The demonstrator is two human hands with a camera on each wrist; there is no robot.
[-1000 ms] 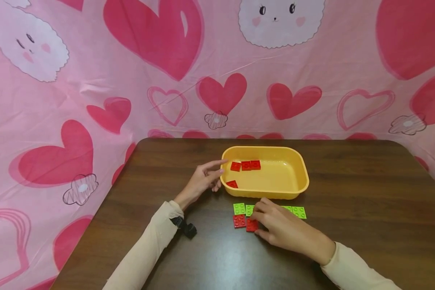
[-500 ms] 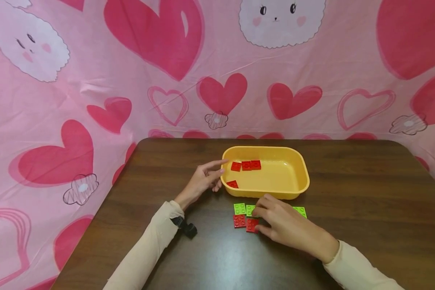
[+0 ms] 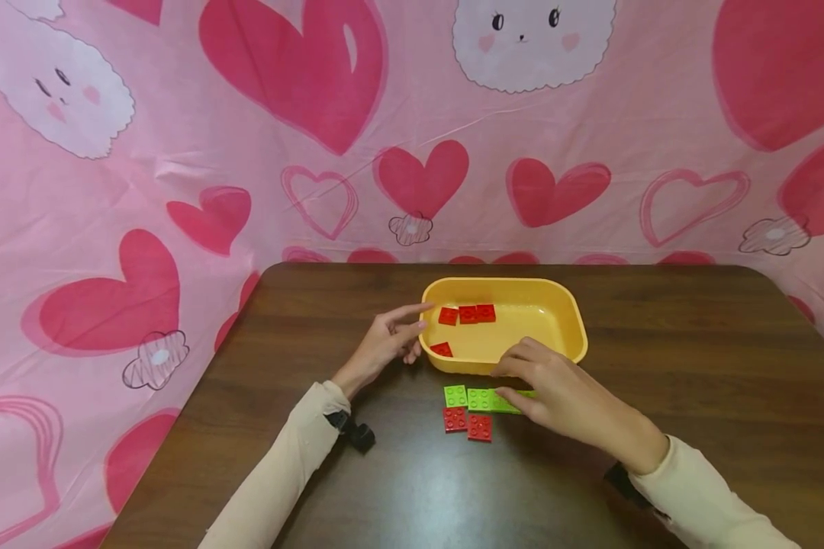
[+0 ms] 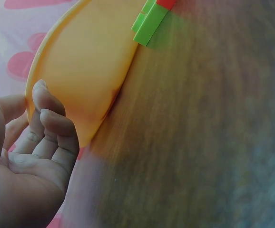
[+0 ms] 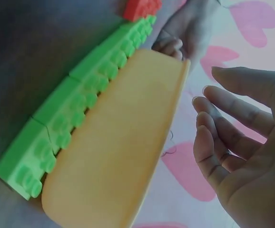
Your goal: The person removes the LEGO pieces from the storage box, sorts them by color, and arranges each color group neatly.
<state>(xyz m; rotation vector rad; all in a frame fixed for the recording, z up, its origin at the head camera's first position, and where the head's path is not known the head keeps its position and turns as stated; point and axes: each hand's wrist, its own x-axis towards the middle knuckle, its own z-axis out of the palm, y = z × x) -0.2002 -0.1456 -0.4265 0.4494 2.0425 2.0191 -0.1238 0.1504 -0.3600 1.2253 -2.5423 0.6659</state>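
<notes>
Holding nothing in the right hand (image 3: 556, 387), with thumb well apart from loosely curved fingers; hovering over the right part of a row of light-green studded plastic bricks (image 3: 479, 399), by the front wall of a yellow, round-cornered plastic tray (image 3: 484, 339). Touching the rim at the tray's left end with the left hand (image 3: 383, 340), index finger straight, perhaps to steady it. Can count four square red plastic bricks in the tray, three toward the back wall (image 3: 467, 314) and one at the front left corner (image 3: 442, 349). Can see two more on the dark wood-grain table (image 3: 659, 374), just in front of the row's left end: one close against it (image 3: 455, 419), one slightly off it (image 3: 480, 428). Seems to be between placements of red bricks along the green row. Would call next for clearing the front rim, then pinching one red brick from the tray.
</notes>
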